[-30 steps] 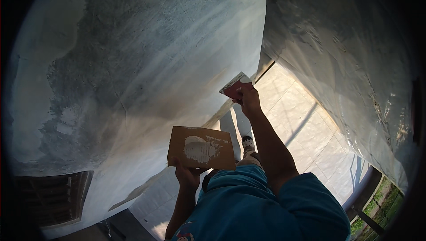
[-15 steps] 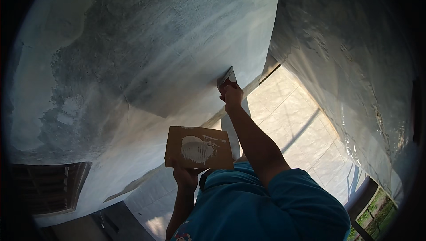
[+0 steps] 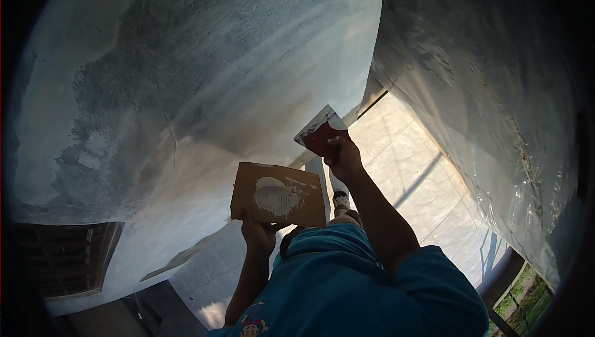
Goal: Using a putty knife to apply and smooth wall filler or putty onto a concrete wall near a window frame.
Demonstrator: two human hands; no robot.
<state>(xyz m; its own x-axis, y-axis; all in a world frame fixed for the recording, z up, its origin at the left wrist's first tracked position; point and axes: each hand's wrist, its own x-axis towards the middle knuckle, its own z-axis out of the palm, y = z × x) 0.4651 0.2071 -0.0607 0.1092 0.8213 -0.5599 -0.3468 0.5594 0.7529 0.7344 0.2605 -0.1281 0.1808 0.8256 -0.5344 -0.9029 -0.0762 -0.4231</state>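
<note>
My right hand is closed around a putty knife with a dark red grip. White filler coats part of its broad blade, which is held just off the wall, up and right of the board. In my left hand is a flat brown board, gripped at its lower edge and held about level. A patch of white filler with ridged streaks lies on the middle of the board. The wall beside me carries a large dark grey area ringed by pale filler.
Clear plastic sheeting hangs along the right side. Below lies a pale tiled floor crossed by shadows. A dark barred window or vent sits in the wall at lower left. Green plants show at lower right.
My right hand has drawn the putty knife off the wall, down toward the board, turning its blade face into view. The board in my left hand has risen slightly.
</note>
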